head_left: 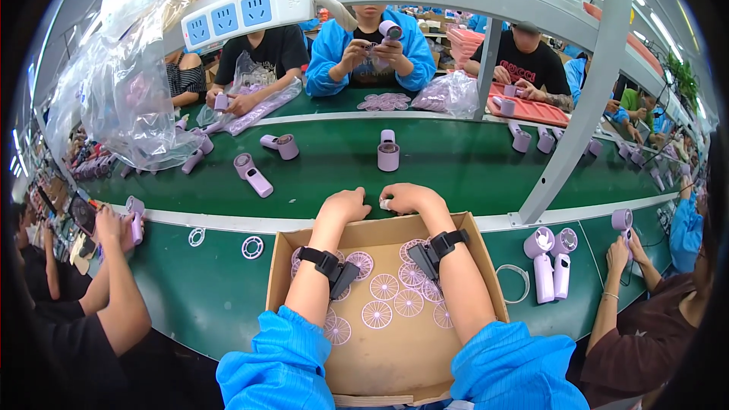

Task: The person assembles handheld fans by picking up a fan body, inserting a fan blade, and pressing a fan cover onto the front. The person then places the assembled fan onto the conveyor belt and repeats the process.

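Both my hands are over the belt's near rail, past the far wall of an open cardboard box (380,368). My left hand (345,203) is bent downward, and its fingers are mostly hidden beneath it. A short gap to the right, my right hand (414,199) has its fingers curled in, with a small whitish bit at the fingertips that is too small to name. In the box below lie several flat lilac fan grilles (384,286), round with spokes. Black straps with small dark devices circle both my wrists.
Lilac handheld fans (388,153) stand and lie on the green belt (326,163). To the right are fan bodies (543,277) and a clear ring (513,284); ring parts (252,247) lie left. A grey post (581,99) rises at right. Co-workers sit across and on both sides.
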The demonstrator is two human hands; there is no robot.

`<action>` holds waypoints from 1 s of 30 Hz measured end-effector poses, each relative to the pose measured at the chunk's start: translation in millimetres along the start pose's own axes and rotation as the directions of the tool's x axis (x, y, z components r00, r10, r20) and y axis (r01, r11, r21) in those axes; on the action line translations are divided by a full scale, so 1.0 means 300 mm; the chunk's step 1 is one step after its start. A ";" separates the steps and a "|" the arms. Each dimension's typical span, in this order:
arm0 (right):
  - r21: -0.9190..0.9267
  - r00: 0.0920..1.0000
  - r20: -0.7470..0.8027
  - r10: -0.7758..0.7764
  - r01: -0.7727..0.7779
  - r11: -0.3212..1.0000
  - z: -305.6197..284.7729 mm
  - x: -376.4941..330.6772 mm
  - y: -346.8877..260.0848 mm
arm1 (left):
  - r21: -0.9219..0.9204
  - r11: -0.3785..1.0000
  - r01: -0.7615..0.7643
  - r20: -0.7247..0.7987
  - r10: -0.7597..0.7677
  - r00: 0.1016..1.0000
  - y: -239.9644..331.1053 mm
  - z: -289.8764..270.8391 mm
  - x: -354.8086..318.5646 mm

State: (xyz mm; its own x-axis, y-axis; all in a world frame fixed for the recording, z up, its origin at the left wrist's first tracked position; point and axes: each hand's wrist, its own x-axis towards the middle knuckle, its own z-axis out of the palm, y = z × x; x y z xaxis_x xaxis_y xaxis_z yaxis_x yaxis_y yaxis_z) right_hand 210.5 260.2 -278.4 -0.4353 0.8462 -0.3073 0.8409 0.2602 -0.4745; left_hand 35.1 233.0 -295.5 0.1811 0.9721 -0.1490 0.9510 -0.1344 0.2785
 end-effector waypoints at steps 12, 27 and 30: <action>0.013 1.000 0.015 0.004 -0.004 1.000 0.006 0.003 0.006 | 0.001 1.000 0.014 0.009 -0.014 1.000 0.009 -0.004 -0.006; 0.023 1.000 0.027 0.005 -0.006 1.000 0.006 0.001 0.004 | 0.003 1.000 0.012 0.051 -0.012 0.999 0.021 -0.015 -0.018; 0.005 1.000 0.004 0.003 -0.003 1.000 0.004 0.009 0.008 | 0.011 1.000 -0.013 0.004 0.013 1.000 0.016 -0.022 -0.009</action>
State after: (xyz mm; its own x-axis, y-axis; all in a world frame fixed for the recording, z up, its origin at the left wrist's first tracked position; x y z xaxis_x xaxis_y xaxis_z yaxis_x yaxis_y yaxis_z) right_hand 210.9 262.5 -281.2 -0.4346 0.8448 -0.3122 0.8405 0.2559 -0.4776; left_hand 37.5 231.1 -287.5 0.1939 0.9696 -0.1490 0.9514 -0.1488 0.2695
